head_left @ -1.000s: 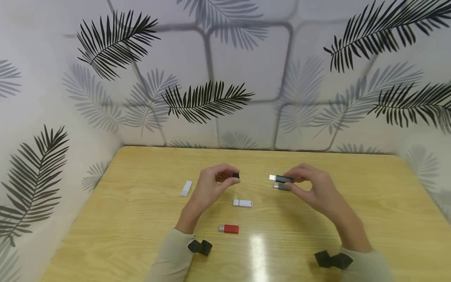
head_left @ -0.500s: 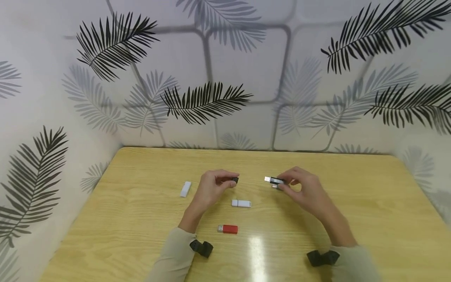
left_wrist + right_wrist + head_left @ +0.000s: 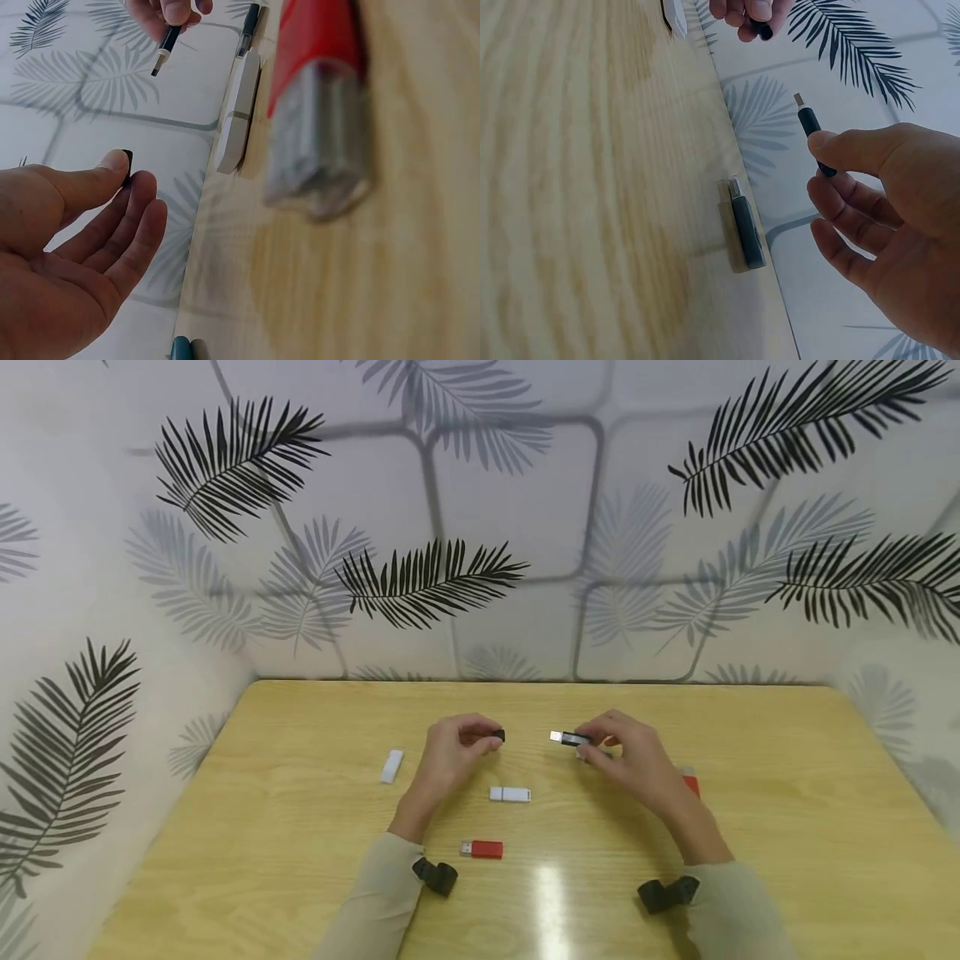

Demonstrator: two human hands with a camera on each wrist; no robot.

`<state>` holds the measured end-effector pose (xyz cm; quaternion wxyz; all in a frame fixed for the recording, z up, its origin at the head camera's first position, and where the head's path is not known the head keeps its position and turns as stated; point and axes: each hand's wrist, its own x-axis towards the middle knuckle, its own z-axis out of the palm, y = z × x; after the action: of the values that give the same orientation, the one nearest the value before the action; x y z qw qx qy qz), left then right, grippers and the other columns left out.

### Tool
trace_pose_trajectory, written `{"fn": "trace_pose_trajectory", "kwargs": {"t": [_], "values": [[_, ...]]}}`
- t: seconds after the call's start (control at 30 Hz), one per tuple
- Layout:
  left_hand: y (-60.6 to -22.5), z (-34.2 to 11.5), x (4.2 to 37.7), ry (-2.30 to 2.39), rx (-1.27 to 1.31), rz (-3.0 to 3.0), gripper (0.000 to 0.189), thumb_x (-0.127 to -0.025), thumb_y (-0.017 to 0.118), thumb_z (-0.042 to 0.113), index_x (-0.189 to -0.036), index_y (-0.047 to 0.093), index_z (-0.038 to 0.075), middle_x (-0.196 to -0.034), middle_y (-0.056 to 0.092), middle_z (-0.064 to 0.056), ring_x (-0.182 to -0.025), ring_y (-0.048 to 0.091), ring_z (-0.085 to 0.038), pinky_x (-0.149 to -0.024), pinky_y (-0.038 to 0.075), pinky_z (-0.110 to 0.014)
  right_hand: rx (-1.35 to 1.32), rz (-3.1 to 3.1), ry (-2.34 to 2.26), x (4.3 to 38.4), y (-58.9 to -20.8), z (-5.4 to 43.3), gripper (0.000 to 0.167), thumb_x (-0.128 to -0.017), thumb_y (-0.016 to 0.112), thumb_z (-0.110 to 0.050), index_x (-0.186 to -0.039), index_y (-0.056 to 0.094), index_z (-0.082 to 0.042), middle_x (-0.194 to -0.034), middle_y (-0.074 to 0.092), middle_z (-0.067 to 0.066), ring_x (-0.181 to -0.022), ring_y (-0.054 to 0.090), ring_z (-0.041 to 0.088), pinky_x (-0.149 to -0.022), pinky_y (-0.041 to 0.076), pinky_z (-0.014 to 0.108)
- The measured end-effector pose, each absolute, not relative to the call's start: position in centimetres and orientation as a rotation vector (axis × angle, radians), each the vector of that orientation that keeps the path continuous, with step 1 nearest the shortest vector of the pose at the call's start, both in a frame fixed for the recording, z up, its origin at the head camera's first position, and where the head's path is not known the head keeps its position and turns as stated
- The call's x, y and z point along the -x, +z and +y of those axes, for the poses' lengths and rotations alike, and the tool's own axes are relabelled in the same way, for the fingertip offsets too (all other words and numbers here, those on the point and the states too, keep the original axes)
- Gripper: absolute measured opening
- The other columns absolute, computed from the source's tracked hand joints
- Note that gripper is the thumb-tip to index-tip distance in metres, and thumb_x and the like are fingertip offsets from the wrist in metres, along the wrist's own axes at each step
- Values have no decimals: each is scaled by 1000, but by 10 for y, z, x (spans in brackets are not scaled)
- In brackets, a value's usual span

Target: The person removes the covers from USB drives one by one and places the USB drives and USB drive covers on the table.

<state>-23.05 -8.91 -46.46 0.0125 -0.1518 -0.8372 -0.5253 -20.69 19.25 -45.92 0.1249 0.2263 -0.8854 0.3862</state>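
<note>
My left hand [image 3: 448,756] pinches a small black cap [image 3: 499,736] between thumb and forefinger. The cap's open end shows in the right wrist view. Across a short gap, my right hand [image 3: 630,764] grips a black USB stick [image 3: 573,738] by its rear end. Its bare metal plug points left, roughly level with the cap. Both pieces are held above the table. Beneath the right hand a dark USB stick [image 3: 746,232] with its plug uncovered lies on the wood, partly hidden in the head view.
On the wooden table [image 3: 300,860] a white USB stick [image 3: 510,794] lies between the hands. Nearer is a red USB stick [image 3: 483,849], plug exposed. A small white piece [image 3: 391,767] lies left of the left hand. Another red item [image 3: 691,782] shows behind the right forearm. A patterned wall rises behind.
My right hand has moved left with the black USB stick, narrowing the gap to the cap. The left hand has barely shifted. A red item has come into view beside the right forearm.
</note>
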Motion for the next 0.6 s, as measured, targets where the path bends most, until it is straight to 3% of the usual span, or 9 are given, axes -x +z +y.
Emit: {"fn": "trace_pose_trajectory", "kwargs": {"t": [0.3,0.6], "values": [[-464,-82,253,-1588,430,-2584,14,-94,76,7,-107,78,5,-102,75,-6,-92,71,-20,-84,59,-35,-570,-2645,1148,228,-464,188,19,-92,75,-2,-111,74,0,-102,69,9,-94,67,27,-82,58,47],[-471,-75,275,-1496,383,-2644,12,-89,79,2,-101,79,4,-97,76,-7,-89,71,-20,-82,58,-35,-536,-2631,1191,248,-474,183,18,-90,75,2,-108,74,4,-103,71,16,-91,68,32,-78,59,48]]}}
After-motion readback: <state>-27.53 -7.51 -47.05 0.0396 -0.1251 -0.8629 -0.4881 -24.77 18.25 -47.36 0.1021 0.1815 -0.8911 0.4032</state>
